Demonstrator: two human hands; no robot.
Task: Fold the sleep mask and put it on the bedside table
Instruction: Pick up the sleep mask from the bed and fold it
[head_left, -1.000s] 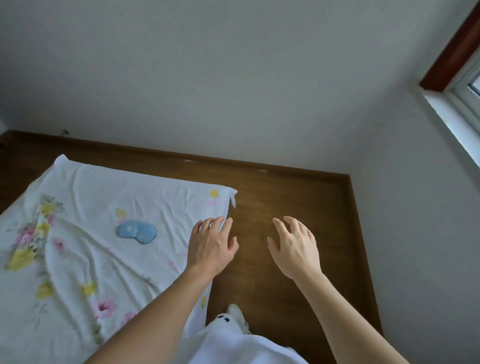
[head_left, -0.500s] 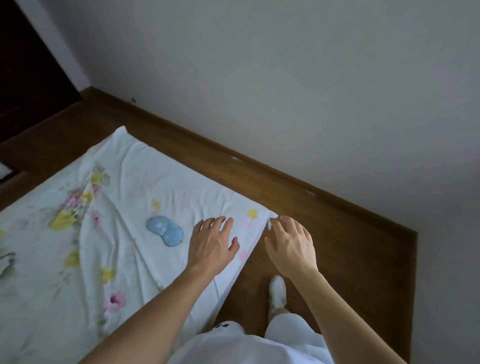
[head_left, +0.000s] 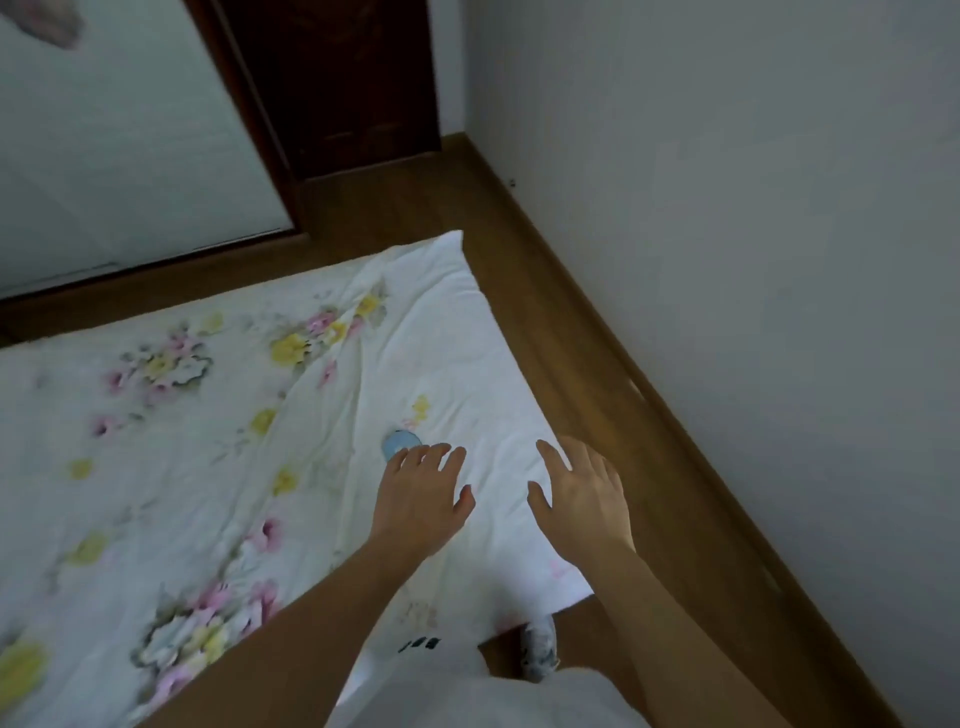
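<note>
Across the left and lower part of the view spreads a bed covered by a white sheet (head_left: 218, 441) printed with pink and yellow flowers, creased in long folds that run toward its far corner. Along the bed's right edge runs a strip of brown wooden floor (head_left: 613, 415), bordered by a wooden skirting board at the foot of a plain pale wall (head_left: 727, 208) that fills the right side. At the top centre stands a dark wooden door (head_left: 337, 83), and to its left a large pale frosted panel (head_left: 114, 130) in a dark frame.

Two bare forearms reach forward from the bottom edge, above white clothing that covers the person's lap. A shoe (head_left: 540, 649) shows on the floor just below the sheet's near corner.

Over the sheet, the left hand (head_left: 421, 499) is held palm down with its fingers spread and relaxed, gripping nothing. The right hand (head_left: 582, 493) hangs beside it, also palm down, fingers apart and empty, above the sheet's right edge.

Just beyond the left hand's fingertips lies the sleep mask (head_left: 400, 441), small and light blue, flat on the sheet. Only its rounded left part shows; the rest is hidden behind the fingers, and whether they touch it cannot be told. The picture is somewhat blurred.
</note>
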